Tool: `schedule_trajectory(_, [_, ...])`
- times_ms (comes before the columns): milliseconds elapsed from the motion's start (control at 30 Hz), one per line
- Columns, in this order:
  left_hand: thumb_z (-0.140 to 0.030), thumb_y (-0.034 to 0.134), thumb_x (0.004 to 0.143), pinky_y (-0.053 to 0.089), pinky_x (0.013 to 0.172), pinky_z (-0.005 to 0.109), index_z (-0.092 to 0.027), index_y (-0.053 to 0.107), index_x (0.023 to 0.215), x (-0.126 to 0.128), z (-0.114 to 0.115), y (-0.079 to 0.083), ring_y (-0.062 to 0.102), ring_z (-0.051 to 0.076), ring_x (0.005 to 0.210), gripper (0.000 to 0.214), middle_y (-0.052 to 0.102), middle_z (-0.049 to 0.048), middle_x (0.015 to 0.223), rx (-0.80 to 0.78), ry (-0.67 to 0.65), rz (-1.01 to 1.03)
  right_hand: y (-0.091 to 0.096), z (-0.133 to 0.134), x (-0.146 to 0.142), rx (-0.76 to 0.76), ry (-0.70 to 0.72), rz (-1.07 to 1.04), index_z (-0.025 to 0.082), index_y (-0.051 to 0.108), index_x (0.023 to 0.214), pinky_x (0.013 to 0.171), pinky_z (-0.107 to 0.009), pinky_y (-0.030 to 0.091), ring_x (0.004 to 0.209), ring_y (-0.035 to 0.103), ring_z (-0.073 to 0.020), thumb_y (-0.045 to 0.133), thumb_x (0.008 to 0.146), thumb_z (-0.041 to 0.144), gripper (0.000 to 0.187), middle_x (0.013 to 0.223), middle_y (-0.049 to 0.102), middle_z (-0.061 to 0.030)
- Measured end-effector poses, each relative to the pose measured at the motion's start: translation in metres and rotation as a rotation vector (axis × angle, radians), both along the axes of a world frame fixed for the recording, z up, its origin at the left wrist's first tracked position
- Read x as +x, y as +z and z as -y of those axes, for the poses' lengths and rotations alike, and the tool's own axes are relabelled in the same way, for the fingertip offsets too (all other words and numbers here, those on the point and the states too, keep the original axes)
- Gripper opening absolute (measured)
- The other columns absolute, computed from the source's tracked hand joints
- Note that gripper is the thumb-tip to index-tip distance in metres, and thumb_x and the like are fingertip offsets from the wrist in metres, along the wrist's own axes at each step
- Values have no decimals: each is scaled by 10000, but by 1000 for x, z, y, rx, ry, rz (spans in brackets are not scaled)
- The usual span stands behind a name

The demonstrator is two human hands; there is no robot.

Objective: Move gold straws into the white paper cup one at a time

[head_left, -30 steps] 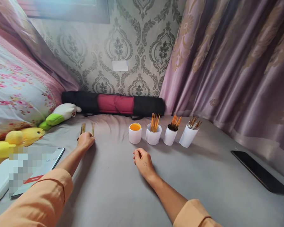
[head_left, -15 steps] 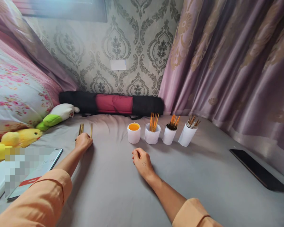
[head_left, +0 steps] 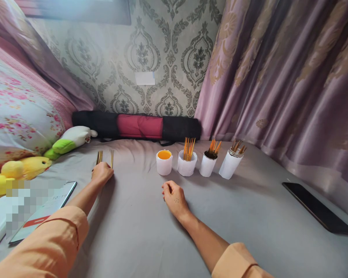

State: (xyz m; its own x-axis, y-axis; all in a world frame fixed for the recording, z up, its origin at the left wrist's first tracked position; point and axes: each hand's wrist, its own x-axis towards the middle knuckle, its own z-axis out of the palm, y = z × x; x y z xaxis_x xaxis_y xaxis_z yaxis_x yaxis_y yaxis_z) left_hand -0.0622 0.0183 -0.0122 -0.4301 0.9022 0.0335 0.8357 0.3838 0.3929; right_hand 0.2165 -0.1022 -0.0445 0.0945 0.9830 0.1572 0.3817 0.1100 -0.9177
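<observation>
My left hand [head_left: 102, 173] is closed and rests low over some thin brownish sticks [head_left: 99, 157] on the grey sheet. Beyond its thumb side, another thin stick or pair [head_left: 112, 159] pokes out. The back of the hand hides the fingertips, so what they grip is unclear. My right hand [head_left: 174, 197] lies on the sheet with curled fingers, and nothing shows in them. In front of it stands a white-wrapped cup [head_left: 164, 166] with an orange inside. To its right are a wide white cup [head_left: 186, 169] holding orange sticks, a narrower cup [head_left: 208, 168] and a tilted-looking jar [head_left: 229, 166], both holding sticks.
A black phone [head_left: 317, 208] lies far right. On the left are a tablet-like screen [head_left: 64, 191], a yellow plush toy [head_left: 31, 168] and a green-and-white plush [head_left: 72, 141]. A black-and-red rolled bag [head_left: 140, 126] lies along the wall, beside a purple curtain [head_left: 266, 77].
</observation>
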Motion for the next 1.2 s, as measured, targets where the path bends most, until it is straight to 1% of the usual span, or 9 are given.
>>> schedule_trajectory(200, [-141,543,585,439,686,375,-142,626,692,2,2,1,574,342,847,136,623,175,808,-4,9,-3,-1,0,0,9,7,4,201,572,770,505,-194,382,545,538,-103,373,828,348,255,635,600,3])
schedule_trajectory(433, [-160,537,601,447,686,371,-144,648,740,1,3,1,579,329,842,179,634,174,842,-10,10,-16,-1,0,0,8,4,4,196,573,765,502,-192,377,541,532,-100,373,827,339,253,634,598,2])
schedule_trajectory(800, [-198,544,635,429,704,355,-97,657,834,0,3,1,573,320,891,250,630,212,925,-19,6,-2,-3,-1,0,33,9,19,198,565,757,516,-188,367,536,519,-90,368,832,322,244,622,592,14])
schedule_trajectory(900, [-206,550,637,430,701,351,-96,658,819,-1,3,0,576,314,880,238,637,201,897,-11,-1,-2,-3,-1,0,31,8,17,200,564,757,518,-190,367,538,521,-92,368,832,325,244,621,592,14])
schedule_trajectory(1200, [-184,563,608,443,671,341,-142,655,731,-3,3,-2,589,315,833,160,647,166,812,22,-11,-29,-2,0,-1,25,9,11,194,571,757,518,-192,367,547,529,-96,372,833,328,252,629,593,6])
